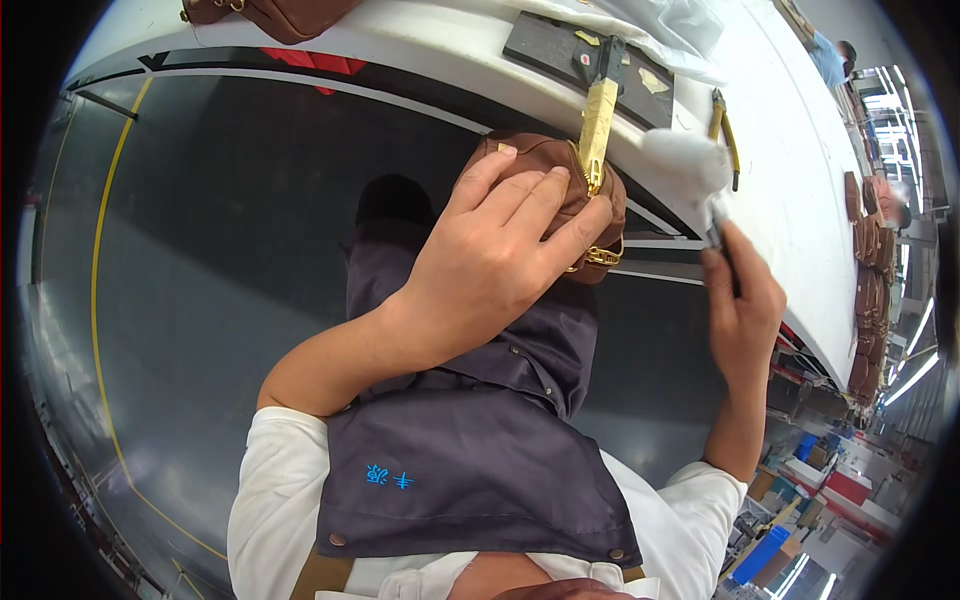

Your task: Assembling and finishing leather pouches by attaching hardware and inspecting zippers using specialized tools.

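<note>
— How did the left hand (495, 255) sit?

— It lay palm down, fingers spread and curled over a brown leather bag (560, 185), pressing it against the white table (790, 170) edge. A gold zipper strip (598, 125) rose just beyond its fingertips.

— And the right hand (742, 305)?

— Well to the right of the bag, raised, pinching a thin tool (716, 232) tipped with something white and blurred (685, 160). The tool's kind was hard to make out.

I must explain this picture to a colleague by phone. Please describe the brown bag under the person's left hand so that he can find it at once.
Start at the long white table. At its near edge the left hand presses on a small brown leather bag. A gold zipper strip rising from its top distinguishes it from the other brown bags.
</note>
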Tool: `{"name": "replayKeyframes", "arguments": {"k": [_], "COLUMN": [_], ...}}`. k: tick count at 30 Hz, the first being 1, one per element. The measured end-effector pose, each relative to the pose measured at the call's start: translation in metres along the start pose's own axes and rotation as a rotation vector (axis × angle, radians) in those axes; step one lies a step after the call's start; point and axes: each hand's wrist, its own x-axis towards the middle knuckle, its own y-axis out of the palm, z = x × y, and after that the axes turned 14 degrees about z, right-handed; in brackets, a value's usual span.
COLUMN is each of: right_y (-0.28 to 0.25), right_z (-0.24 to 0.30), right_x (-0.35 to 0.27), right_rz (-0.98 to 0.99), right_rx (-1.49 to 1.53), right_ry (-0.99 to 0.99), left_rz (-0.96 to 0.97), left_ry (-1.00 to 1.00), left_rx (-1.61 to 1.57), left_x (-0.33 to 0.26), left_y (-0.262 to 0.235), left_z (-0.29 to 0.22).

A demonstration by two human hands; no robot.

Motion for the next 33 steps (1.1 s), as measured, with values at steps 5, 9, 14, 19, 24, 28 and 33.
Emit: {"name": "replayKeyframes", "arguments": {"k": [5,9,14,19,24,28,33], "right_y": [-0.005,-0.007,0.000,-0.009,-0.005,0.001,-0.004], "right_z": [-0.045,-0.022,0.009,0.019,0.016,0.009,0.010], "right_x": [-0.005,-0.015,0.003,0.005,0.008,0.004,0.003], "right_rz": [-0.066,0.017,0.057,0.269,0.061,-0.118,0.124], "right_rx": [0.242,0.338,0.012,-0.060,-0.122,-0.079,-0.101], "right_ry": [0.555,0.493,-0.077,0.049,-0.126,-0.185,-0.094], "left_rz": [-0.003,-0.012,0.012,-0.009,-0.083,-0.089,-0.078], "left_ry": [-0.015,-0.006,0.004,0.000,0.030,0.030,0.041], "left_rx": [-0.012,-0.018,0.002,0.001,0.035,0.042,0.077], "left_x": [-0.003,-0.001,-0.001,-0.001,-0.002,-0.001,-0.002], "left_y": [0.004,0.003,0.001,0.004,0.009,0.012,0.011], "left_z": [-0.002,-0.002,0.002,0.000,0.001,0.002,0.006]}}
